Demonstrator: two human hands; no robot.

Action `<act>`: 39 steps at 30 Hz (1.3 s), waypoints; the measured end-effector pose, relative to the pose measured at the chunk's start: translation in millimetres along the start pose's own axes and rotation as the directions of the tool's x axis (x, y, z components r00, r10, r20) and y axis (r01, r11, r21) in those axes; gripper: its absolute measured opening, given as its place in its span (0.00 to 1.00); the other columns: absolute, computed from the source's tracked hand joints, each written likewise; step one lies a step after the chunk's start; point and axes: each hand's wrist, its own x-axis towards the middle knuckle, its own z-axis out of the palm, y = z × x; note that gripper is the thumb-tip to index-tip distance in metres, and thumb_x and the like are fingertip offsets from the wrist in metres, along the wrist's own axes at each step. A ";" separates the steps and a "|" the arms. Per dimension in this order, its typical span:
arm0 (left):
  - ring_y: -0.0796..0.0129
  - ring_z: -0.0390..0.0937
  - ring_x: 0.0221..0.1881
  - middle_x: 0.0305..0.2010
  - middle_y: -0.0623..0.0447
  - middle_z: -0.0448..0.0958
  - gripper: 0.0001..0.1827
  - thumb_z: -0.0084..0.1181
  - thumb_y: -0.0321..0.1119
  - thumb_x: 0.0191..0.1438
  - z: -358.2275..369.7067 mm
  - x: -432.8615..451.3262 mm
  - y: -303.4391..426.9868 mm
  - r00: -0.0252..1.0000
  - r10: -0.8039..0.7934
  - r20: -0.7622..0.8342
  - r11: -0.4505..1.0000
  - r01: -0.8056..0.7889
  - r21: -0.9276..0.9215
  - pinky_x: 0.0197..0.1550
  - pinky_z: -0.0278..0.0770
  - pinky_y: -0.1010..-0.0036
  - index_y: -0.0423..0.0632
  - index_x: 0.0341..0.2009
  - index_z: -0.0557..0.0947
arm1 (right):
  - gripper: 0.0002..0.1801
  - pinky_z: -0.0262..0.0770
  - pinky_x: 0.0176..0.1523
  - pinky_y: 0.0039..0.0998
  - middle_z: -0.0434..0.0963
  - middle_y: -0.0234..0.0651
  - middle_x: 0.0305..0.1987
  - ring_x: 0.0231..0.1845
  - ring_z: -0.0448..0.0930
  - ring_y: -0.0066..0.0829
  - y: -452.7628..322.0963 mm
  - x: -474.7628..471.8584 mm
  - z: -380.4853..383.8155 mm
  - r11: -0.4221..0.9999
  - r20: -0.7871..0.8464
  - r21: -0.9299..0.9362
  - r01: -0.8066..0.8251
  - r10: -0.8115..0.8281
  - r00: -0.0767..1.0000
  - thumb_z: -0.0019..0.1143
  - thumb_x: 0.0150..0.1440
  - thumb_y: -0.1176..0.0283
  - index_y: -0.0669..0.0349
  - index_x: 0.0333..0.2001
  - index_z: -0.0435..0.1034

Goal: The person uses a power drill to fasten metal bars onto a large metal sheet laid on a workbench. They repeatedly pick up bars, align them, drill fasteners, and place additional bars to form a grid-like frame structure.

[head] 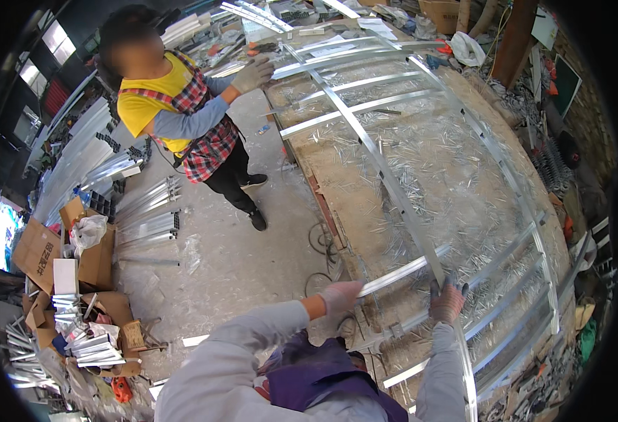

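Note:
My left hand (342,297), in a pale work glove, grips the near end of a short metal bar (406,272). That bar slants away over the workbench and reaches the long metal rail (390,174). My gloved right hand (447,301) is on this rail, with dark fingertips around its edges; the exact grip is partly hidden. A second long rail (499,153) runs along the far side. Several crossbars, such as one near the top (361,113), lie across the rails. More metal bars (504,308) slant to the right of my right hand.
Thin metal offcuts (404,179) litter the wooden workbench (335,174). Across from me stands a co-worker (182,116) with gloved hands near the bars. Cardboard boxes (95,253) and metal profiles (150,203) lie on the floor at left. Cables (319,240) hang beside the bench.

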 end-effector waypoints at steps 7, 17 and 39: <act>0.45 0.77 0.37 0.34 0.39 0.77 0.12 0.52 0.33 0.51 -29.0 38.7 59.4 0.995 -0.099 0.004 0.995 0.099 -0.028 0.38 0.74 0.58 0.44 0.40 0.73 | 0.20 0.52 0.68 0.45 0.79 0.47 0.30 0.38 0.79 0.48 5.9 -3.4 -0.9 0.997 -0.075 0.074 0.006 0.000 0.997 0.50 0.55 0.52 0.55 0.42 0.68; 0.44 0.76 0.40 0.38 0.39 0.77 0.20 0.57 0.36 0.50 -37.0 44.9 69.2 0.993 -0.099 -0.071 0.987 0.089 -0.134 0.40 0.75 0.59 0.43 0.46 0.71 | 0.20 0.57 0.65 0.45 0.78 0.46 0.28 0.35 0.78 0.48 8.8 -2.8 6.2 0.998 -0.135 0.066 0.011 -0.002 0.991 0.50 0.56 0.50 0.57 0.39 0.69; 0.44 0.76 0.38 0.35 0.39 0.78 0.22 0.53 0.53 0.54 -43.4 -94.9 9.7 0.909 -0.412 0.064 0.909 0.414 -0.034 0.39 0.73 0.57 0.46 0.40 0.76 | 0.19 0.53 0.67 0.43 0.79 0.45 0.34 0.39 0.79 0.46 4.9 -2.7 2.6 0.998 -0.093 0.063 -0.005 0.011 0.996 0.51 0.54 0.52 0.54 0.42 0.67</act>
